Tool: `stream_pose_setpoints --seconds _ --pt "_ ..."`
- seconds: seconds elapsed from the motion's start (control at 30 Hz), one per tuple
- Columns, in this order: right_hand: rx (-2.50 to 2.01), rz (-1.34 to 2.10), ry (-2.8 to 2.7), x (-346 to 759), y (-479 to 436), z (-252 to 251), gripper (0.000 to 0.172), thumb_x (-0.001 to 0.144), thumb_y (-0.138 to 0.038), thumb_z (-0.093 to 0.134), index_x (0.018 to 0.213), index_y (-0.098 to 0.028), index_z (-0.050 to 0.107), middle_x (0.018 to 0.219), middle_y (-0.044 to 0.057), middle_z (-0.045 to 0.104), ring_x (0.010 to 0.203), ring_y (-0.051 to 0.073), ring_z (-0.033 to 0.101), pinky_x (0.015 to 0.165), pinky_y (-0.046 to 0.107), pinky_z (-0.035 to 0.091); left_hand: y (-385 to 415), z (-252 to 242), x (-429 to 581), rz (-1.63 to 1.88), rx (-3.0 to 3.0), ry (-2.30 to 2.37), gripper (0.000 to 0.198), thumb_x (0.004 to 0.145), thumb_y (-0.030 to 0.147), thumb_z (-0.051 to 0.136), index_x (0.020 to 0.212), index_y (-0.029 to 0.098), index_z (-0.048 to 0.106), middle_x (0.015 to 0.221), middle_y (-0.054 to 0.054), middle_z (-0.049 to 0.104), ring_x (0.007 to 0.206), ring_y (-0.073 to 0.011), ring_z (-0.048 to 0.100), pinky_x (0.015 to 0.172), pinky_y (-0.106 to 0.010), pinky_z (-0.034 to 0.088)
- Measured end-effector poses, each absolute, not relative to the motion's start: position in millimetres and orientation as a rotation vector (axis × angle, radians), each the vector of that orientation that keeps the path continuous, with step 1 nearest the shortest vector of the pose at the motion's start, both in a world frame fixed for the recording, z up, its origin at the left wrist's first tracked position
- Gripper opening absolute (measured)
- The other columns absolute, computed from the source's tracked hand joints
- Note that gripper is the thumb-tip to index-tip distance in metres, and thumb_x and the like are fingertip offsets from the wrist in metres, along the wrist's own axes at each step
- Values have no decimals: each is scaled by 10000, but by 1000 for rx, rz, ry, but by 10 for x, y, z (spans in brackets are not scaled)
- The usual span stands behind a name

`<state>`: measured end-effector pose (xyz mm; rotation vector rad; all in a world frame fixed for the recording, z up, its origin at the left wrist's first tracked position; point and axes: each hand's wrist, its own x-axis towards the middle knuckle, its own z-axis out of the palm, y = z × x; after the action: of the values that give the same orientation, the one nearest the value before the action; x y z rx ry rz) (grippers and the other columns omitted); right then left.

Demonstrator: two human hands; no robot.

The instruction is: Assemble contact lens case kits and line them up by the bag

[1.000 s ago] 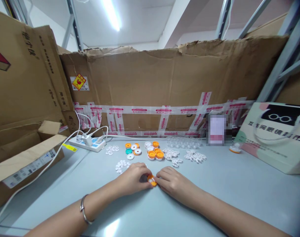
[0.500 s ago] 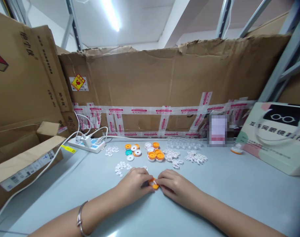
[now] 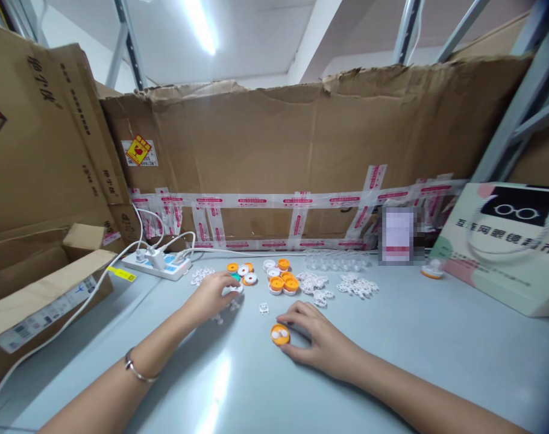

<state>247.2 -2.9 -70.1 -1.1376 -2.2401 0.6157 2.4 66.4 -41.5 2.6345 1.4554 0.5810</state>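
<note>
Right hand (image 3: 317,342) curved in a C, thumb and finger lightly holding the round orange cup (image 3: 281,342) just off their tips! Beyond that cup and to its left, the left hand (image 3: 213,294), clearly the nearer, bends part-closed fingers over a white disc (image 3: 238,289); whether it's gripped, I can't tell.

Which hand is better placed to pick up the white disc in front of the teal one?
Probably the left hand: it is right at the white disc, while the right hand is around the orange cup.
</note>
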Motion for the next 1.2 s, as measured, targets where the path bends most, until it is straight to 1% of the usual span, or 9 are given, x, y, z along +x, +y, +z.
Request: stream_pose_setpoints --seconds 0.2,0.33,0.43,0.5,0.6,0.77,0.93,1.07,1.2 --pt "-1162 668 -2206 2426 -19 -710 221 725 -242 600 939 -207 637 895 50 548 880 194 519 819 328 415 721 -512 93 479 2677 1468 151 787 208 542 806 202 691 837 -45 673 835 -217 592 761 -308 407" --pt "-1172 702 -2184 2429 -15 -700 199 711 -239 622 906 -204 638 885 45 543 875 193 514 810 321 414 668 -523 168 534 2690 1411 194 813 212 517 942 208 662 956 -57 659 912 -220 572 808 -328 400" --pt "-1178 718 -2169 2428 -10 -701 189 697 -246 641 881 -200 635 882 43 542 871 193 513 804 318 415 559 -529 259 588 2731 1175 258 824 203 511 1064 205 606 1051 -74 617 989 -213 535 855 -330 389" --pt "-1181 726 -2164 2422 -2 -701 184 691 -249 649 867 -198 633 878 41 541 870 193 513 807 318 414 490 -541 317 556 2766 1019 292 833 198 503 1116 216 570 1044 -72 605 997 -208 522 859 -330 384" --pt "-1184 739 -2158 2412 12 -698 180 691 -253 647 863 -200 633 879 41 538 875 193 514 814 318 412 446 -571 369 503 2791 899 254 837 198 505 1073 231 592 992 -58 607 945 -194 536 841 -311 385" --pt "-1179 754 -2150 2408 20 -708 181 687 -248 638 861 -200 635 874 41 537 867 192 514 806 317 413 471 -610 387 520 2771 947 201 845 171 472 939 196 648 902 -61 618 855 -175 565 785 -279 414" --pt "-1130 744 -2089 2421 29 -719 176 662 -186 615 837 -177 605 820 27 544 783 166 514 729 289 420 471 -611 402 660 2727 1043 219 818 225 527 1016 180 610 966 -77 629 924 -199 559 820 -310 419" --pt "-1108 1011 -1908 2447 58 -730 229 657 -202 616 874 -176 547 796 9 584 684 126 510 650 261 418 527 -593 448 781 2710 1149 220 818 222 517 1019 193 600 996 -72 625 960 -205 549 847 -333 412" --pt "-1055 1354 -1627 2481 81 -750 377 590 -280 706 896 -180 509 713 -33 562 593 87 506 609 237 426 706 -519 547 663 2825 1124 222 809 177 508 1012 181 598 967 -70 617 923 -201 552 823 -315 416"
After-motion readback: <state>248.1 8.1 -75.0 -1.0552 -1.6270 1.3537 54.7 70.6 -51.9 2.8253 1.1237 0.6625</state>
